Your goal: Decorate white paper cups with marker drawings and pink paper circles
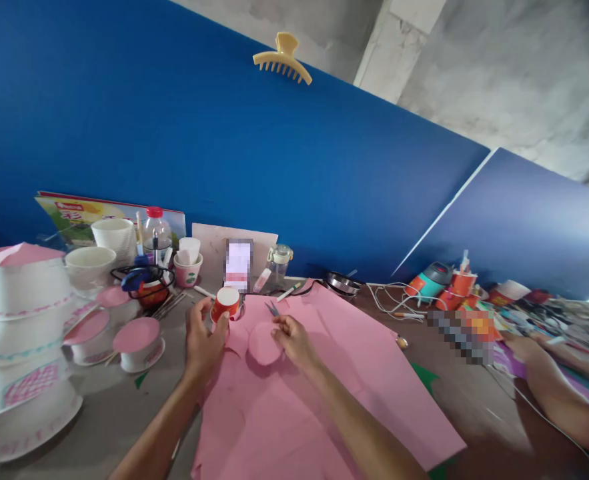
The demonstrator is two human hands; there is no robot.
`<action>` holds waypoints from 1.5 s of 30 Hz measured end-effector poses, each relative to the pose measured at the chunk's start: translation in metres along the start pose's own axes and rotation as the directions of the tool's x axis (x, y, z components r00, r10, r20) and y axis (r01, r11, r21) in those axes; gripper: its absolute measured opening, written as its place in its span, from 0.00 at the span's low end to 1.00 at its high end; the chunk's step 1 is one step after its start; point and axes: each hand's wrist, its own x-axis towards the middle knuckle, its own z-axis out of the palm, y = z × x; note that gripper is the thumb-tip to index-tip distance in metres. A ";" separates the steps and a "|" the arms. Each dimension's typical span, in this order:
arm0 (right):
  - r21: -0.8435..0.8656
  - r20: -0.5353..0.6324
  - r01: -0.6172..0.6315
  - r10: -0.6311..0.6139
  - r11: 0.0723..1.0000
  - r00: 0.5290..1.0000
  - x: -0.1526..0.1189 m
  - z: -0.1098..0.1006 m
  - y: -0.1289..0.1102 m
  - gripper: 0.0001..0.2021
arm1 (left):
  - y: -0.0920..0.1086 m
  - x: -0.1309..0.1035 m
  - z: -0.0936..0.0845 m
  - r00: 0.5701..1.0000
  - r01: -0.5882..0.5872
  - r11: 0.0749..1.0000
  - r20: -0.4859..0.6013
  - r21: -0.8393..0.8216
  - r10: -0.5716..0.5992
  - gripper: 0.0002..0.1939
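Observation:
My left hand [207, 337] is closed around a small red paper cup [224, 308] with a white end facing up, above the far left part of a pink paper sheet [369, 373]. The fingers of my right hand [294, 339] are closed on small scissors [273, 309], whose blades stick out past the fingertips. A round pink paper piece [264, 347] touches or lies under those fingers; whether they also pinch it I cannot tell. Beside the cup, a thin curved pink paper scrap [233, 352] lies on the sheet.
At left stand a tall stack of decorated white paper bowls [24, 333] and several pink-topped cups [137, 335]. A phone [238, 263] leans at the back near a glass jar [280, 261]. A yellow hair claw [284, 59] grips the blue partition [224, 133]. Another person's arm [549, 380] rests at right.

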 end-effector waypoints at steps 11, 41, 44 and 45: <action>-0.101 0.208 0.066 -0.044 0.993 0.977 -0.026 0.001 0.004 0.07 | -0.017 0.010 0.001 0.987 -0.046 0.988 0.159 0.147 0.023 0.36; -0.451 0.104 0.569 -0.593 0.687 0.798 -0.035 0.000 0.025 0.09 | 0.123 0.072 -0.035 0.906 -0.423 0.861 0.134 0.281 0.402 0.08; -0.453 0.099 0.572 -0.599 0.684 0.795 -0.034 -0.002 0.025 0.09 | 0.166 0.126 -0.053 0.836 -0.524 0.673 0.165 0.522 0.523 0.10; -0.453 0.098 0.575 -0.603 0.681 0.791 -0.034 -0.002 0.025 0.09 | 0.176 0.145 -0.060 0.832 -0.525 0.628 0.191 0.575 0.520 0.11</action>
